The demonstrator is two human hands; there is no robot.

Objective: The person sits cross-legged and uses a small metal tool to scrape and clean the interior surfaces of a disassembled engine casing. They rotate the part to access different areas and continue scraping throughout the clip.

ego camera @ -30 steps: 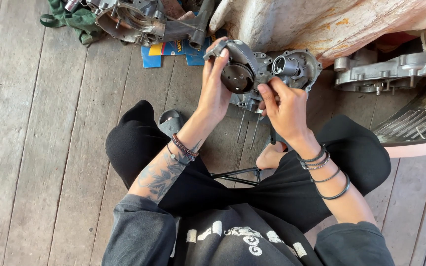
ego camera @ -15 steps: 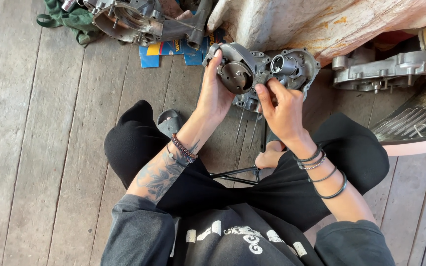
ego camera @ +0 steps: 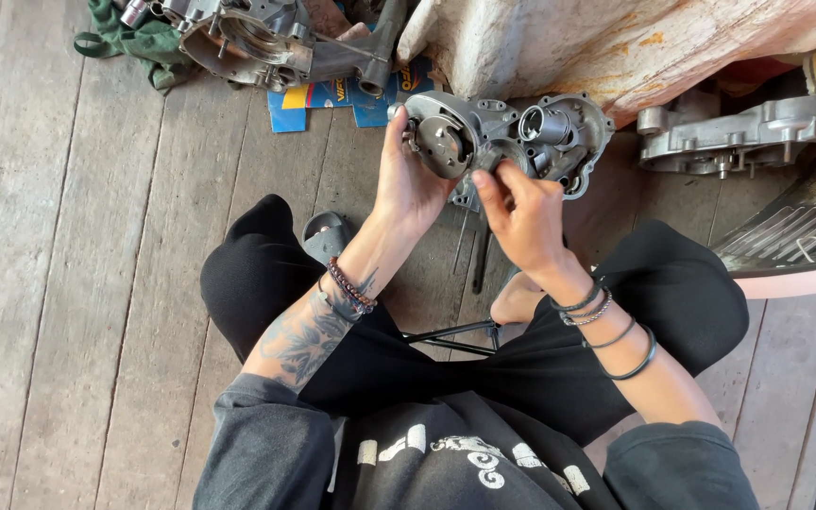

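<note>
Person is sitting cross-legged on a wooden plank floor (ego camera: 96, 283), viewed from above.

Left hand (ego camera: 410, 181) is gripping a round grey metal housing (ego camera: 446, 140), fingers wrapped over its 9 o'clock edge and closed on it. The housing is being held up above the floor, at 12 o'clock from the person's lap, with its open face turned toward the camera.

Right hand (ego camera: 521, 219) is sitting at 4 o'clock from the housing, thumb and forefinger pinched together at the housing's lower rim. Whether they are clamping a small part there or only the rim itself: cannot tell, the fingertips are covering the spot.

A second grey engine casing (ego camera: 564, 132) with a tube-shaped boss is showing just behind the housing at 3 o'clock; touching or apart cannot be told.

Surroundings: a larger crankcase (ego camera: 247, 38) is lying at 11 o'clock on a green cloth (ego camera: 134, 38), next to blue and yellow packaging (ego camera: 332, 99). A long cast cover (ego camera: 748, 137) is lying at 2 o'clock. A pale rough slab (ego camera: 616, 38) is leaning at 12 o'clock. Both wrists are carrying bracelets.
</note>
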